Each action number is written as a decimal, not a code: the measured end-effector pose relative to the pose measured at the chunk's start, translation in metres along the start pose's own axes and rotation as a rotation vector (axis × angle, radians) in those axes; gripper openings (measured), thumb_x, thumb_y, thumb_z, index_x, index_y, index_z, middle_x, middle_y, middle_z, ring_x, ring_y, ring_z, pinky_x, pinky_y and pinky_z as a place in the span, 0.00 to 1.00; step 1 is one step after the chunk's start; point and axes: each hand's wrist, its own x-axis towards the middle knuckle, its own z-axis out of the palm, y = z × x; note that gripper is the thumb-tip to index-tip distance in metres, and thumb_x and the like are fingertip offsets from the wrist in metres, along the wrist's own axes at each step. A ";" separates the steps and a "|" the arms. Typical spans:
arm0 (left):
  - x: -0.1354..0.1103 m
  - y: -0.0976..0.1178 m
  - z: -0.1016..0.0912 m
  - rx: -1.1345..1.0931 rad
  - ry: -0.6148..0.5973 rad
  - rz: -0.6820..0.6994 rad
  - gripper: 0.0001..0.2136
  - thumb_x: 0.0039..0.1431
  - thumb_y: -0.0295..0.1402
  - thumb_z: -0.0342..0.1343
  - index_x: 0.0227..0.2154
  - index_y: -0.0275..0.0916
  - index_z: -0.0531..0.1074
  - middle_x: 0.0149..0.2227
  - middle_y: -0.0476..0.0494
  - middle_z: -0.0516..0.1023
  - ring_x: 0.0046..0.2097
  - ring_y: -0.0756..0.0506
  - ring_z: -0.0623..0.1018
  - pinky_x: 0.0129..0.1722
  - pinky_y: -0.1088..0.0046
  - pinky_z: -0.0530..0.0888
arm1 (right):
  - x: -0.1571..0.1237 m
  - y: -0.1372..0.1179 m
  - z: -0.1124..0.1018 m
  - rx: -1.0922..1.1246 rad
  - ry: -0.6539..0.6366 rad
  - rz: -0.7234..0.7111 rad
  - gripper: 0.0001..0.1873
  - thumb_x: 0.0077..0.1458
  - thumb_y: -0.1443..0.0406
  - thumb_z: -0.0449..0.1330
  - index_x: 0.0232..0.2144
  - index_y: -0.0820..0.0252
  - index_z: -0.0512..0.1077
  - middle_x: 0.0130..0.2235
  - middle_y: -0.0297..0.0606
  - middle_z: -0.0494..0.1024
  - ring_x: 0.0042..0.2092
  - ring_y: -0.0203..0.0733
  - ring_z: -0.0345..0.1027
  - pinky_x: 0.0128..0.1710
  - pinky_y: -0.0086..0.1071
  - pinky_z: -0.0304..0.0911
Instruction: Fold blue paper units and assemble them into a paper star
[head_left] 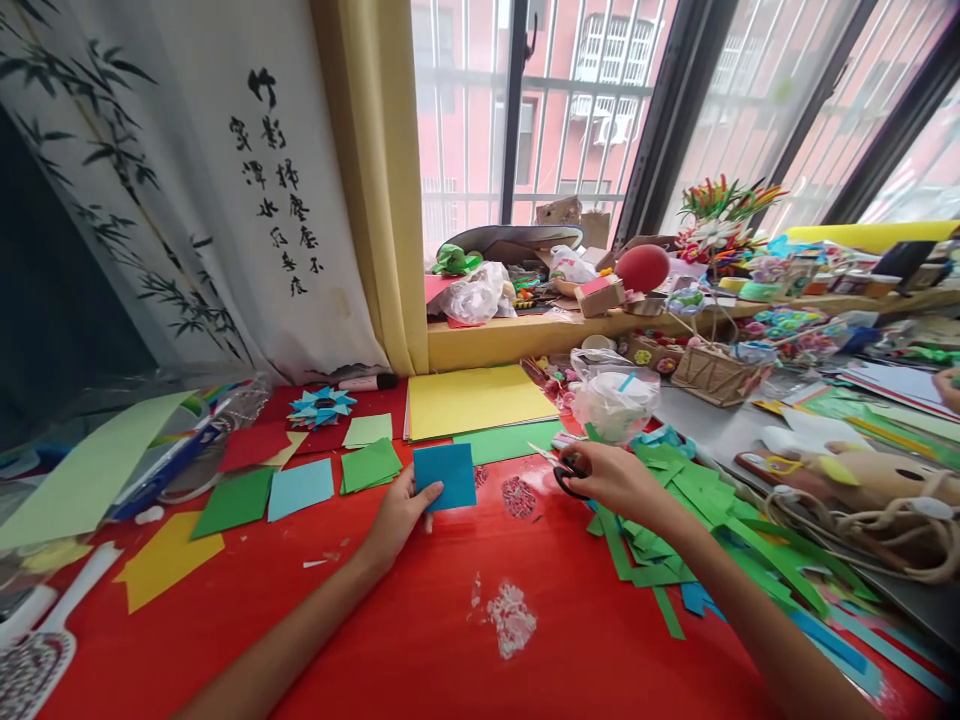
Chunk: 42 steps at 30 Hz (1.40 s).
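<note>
My left hand (405, 510) pinches a square of blue paper (445, 474) by its lower left corner, thumb in front, above the red tabletop (420, 620). To the right, my right hand (604, 472) is closed round the black handles of a pair of scissors (561, 468). The scissor blades point up and left, apart from the blue paper. Behind the paper lie a green sheet (510, 441) and a stack of yellow sheets (480, 400). Left of my left hand are green paper squares (370, 466), a light blue square (301, 488) and a dark green square (234, 500).
Green paper scraps (675, 510) spread under and beyond my right forearm. A blue folded-paper ring (321, 407) sits near the curtain. At the back stands a plastic bag (615, 395). A hairbrush (56, 630) lies at left. Another person's hand (949, 390) shows at the far right edge.
</note>
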 end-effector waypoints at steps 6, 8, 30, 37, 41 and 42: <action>-0.004 0.007 0.001 -0.003 0.008 0.002 0.14 0.51 0.40 0.52 0.35 0.35 0.62 0.24 0.53 0.67 0.16 0.56 0.63 0.20 0.78 0.61 | -0.010 -0.035 0.003 1.036 -0.063 -0.045 0.21 0.48 0.63 0.54 0.47 0.57 0.60 0.33 0.36 0.65 0.32 0.36 0.64 0.29 0.28 0.58; -0.006 0.009 0.001 -0.006 0.002 0.003 0.13 0.50 0.40 0.52 0.34 0.35 0.63 0.23 0.54 0.66 0.16 0.56 0.63 0.21 0.78 0.61 | -0.014 -0.045 0.010 1.168 -0.133 -0.041 0.21 0.47 0.62 0.56 0.46 0.56 0.61 0.35 0.35 0.65 0.33 0.35 0.63 0.30 0.27 0.58; -0.014 0.005 0.005 0.082 -0.134 -0.022 0.14 0.51 0.40 0.52 0.34 0.34 0.63 0.22 0.52 0.64 0.19 0.54 0.64 0.19 0.79 0.61 | -0.017 -0.058 0.032 1.124 -0.399 -0.003 0.26 0.44 0.54 0.59 0.44 0.64 0.67 0.25 0.31 0.64 0.26 0.31 0.56 0.27 0.26 0.50; -0.014 0.004 0.006 0.087 -0.132 -0.048 0.15 0.49 0.42 0.53 0.32 0.35 0.63 0.22 0.51 0.66 0.19 0.53 0.64 0.20 0.78 0.62 | -0.017 -0.056 0.038 1.151 -0.399 -0.013 0.27 0.43 0.52 0.59 0.42 0.63 0.68 0.24 0.32 0.65 0.26 0.33 0.58 0.26 0.27 0.51; -0.015 0.006 0.006 0.095 -0.155 -0.063 0.14 0.50 0.41 0.53 0.31 0.35 0.64 0.22 0.51 0.66 0.19 0.54 0.64 0.20 0.78 0.61 | -0.016 -0.056 0.040 1.182 -0.411 -0.054 0.21 0.43 0.52 0.59 0.33 0.64 0.70 0.25 0.33 0.65 0.26 0.33 0.57 0.26 0.26 0.51; -0.015 0.007 0.006 0.097 -0.165 -0.064 0.13 0.50 0.41 0.52 0.31 0.35 0.64 0.22 0.51 0.66 0.19 0.54 0.64 0.20 0.78 0.61 | -0.016 -0.056 0.040 1.185 -0.411 -0.064 0.19 0.43 0.53 0.59 0.30 0.64 0.70 0.25 0.34 0.65 0.26 0.32 0.57 0.26 0.26 0.51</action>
